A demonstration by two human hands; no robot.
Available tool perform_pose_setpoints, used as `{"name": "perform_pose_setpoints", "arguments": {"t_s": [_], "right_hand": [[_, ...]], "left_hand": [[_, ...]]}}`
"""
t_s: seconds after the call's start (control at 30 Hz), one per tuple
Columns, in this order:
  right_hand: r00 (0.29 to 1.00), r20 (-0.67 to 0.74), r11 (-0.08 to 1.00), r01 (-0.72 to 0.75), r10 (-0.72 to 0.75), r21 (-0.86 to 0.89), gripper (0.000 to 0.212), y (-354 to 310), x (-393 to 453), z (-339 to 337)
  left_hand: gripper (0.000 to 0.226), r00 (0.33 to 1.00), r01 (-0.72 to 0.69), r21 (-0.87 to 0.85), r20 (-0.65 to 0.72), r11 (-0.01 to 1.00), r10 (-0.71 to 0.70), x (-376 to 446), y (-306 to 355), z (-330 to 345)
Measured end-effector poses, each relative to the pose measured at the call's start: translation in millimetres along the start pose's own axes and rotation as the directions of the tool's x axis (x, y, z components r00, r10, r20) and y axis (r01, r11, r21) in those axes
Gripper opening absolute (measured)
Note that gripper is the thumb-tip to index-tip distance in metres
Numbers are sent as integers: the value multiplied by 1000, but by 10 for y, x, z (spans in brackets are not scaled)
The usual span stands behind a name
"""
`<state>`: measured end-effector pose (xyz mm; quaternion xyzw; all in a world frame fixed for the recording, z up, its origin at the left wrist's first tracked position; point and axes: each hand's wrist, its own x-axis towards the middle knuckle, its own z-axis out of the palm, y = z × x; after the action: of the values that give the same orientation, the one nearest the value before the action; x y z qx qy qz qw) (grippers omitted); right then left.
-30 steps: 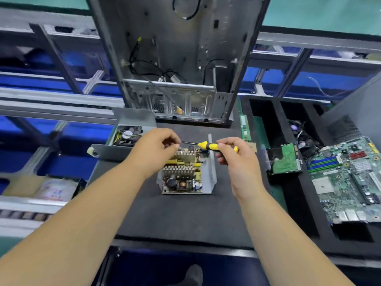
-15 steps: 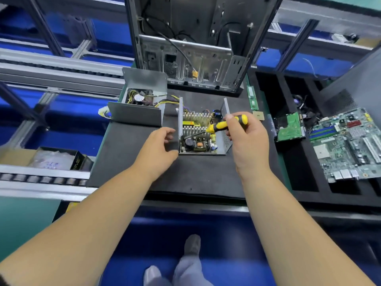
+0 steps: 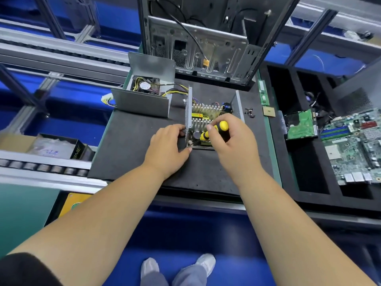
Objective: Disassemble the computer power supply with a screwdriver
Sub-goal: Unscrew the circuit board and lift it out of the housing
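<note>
Right hand [image 3: 231, 139] has swung the screwdriver [image 3: 214, 131] from lying sideways to nearly upright; fingers wrapped round the yellow-black handle, tip down in the near left corner of the open power supply [image 3: 204, 120]. Supply sits mid black mat [image 3: 132, 145]. Left hand [image 3: 167, 145] has moved in against the supply's left wall, thumb at the near corner, fingers fairly flat along the wall; can't tell if the tips curl over it. Screwdriver tip and the screw under it are hidden by the right hand. Loose screws [image 3: 249, 112] right of the supply. Detached cover with fan [image 3: 144, 96] behind-left.
</note>
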<state>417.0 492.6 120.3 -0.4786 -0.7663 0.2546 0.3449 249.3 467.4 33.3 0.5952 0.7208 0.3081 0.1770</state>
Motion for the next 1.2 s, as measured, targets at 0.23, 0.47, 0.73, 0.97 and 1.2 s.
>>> {"name": "perform_pose_setpoints", "arguments": {"t_s": [0.23,0.47,0.73,0.97,1.2], "right_hand": [[999,19,998,49,-49,-33,14,-28,29,12],[981,194,995,46,-28,-89,5,-113,110,-49],[895,445,989,50,18,-141,8,-367,326,-136],[901,429,949,78,64,-306,28,-462,330,-74],[855,517,958,111,45,-266,19,-543,245,-76]], "left_hand": [[49,1000,-5,-18,4,1000,5,6,4,-18],[48,1000,10,-31,4,999,-9,-4,18,-27],[44,1000,18,-24,17,1000,-18,1,23,-33],[46,1000,14,-40,12,999,-14,-3,16,-25],[42,1000,12,-63,2,998,-12,-4,5,-22]]}}
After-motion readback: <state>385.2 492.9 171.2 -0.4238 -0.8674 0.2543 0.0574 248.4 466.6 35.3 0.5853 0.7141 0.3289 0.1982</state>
